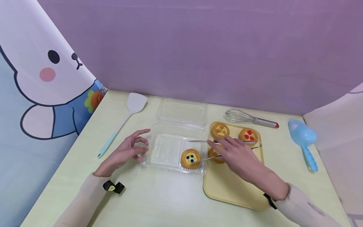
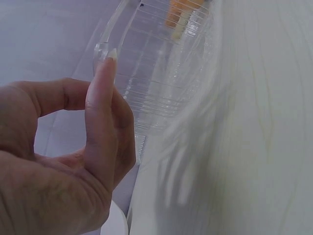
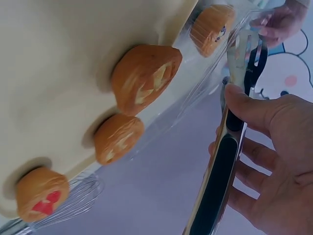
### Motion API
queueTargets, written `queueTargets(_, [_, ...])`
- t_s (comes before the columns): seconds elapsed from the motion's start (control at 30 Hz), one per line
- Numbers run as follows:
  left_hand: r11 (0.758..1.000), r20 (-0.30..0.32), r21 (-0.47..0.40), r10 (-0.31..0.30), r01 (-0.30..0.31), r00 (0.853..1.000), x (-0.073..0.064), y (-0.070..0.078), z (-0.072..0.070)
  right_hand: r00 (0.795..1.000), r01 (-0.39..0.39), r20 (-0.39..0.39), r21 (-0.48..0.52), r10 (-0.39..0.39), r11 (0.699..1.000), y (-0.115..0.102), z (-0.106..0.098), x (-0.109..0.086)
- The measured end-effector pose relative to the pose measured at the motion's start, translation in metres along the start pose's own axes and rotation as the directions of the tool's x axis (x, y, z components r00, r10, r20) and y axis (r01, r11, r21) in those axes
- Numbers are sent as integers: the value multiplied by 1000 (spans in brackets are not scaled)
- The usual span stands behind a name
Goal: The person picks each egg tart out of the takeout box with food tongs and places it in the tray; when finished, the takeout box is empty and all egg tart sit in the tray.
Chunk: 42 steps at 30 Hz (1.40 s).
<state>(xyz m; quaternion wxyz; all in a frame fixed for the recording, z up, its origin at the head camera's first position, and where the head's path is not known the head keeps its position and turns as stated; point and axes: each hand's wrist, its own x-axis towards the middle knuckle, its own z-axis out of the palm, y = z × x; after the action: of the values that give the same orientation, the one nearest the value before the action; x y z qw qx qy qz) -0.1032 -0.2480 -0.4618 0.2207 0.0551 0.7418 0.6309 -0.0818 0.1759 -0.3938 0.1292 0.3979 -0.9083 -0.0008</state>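
Note:
My right hand [image 1: 238,156] holds a pair of metal tongs [image 3: 215,181], thumb on one side and fingers on the other. The tongs' arms are spread apart and reach over the clear plastic box [image 1: 165,151]. Inside its right part sits a round bun with blueberries [image 1: 187,154]; one tong tip overlaps the bun, the other is behind it. My left hand [image 1: 127,149], fingers loosely bent, is at the box's left edge; in the left wrist view a fingertip [image 2: 105,73] overlaps the rim. Under the tongs, a yellow tray [image 1: 232,189] bears three buns, one with red topping [image 1: 248,135].
The box's lid [image 1: 181,113] lies folded back toward the purple wall. A white spatula [image 1: 136,103] with a mint handle lies at the left. Behind the tray is a whisk [image 1: 241,116]; a blue scoop [image 1: 303,135] lies at the right table edge.

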Motion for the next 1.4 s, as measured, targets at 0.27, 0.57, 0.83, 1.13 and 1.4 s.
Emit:
queueTargets(0.27, [1000, 1, -9, 1, -1, 1000, 0, -1, 1, 998, 54, 23, -40, -53, 998, -6, 6, 17])
queueTargets(0.57, [1000, 8, -9, 2, -2, 1000, 0, -1, 1, 998, 56, 9, -56, -56, 997, -1, 17, 33])
queueTargets(0.83, [1000, 13, -12, 12, -12, 1000, 0, -1, 2, 999, 35, 40, -32, -34, 999, 4, 21, 39])
queueTargets(1.13, [1000, 8, -11, 11, -11, 1000, 0, 0, 0, 995, 45, 87, 44, -48, 998, 1, 9, 42])
queueTargets(1.4, [1000, 2, -1, 11, -11, 1000, 0, -2, 0, 987, 100, 131, -36, -94, 994, -4, 8, 51])
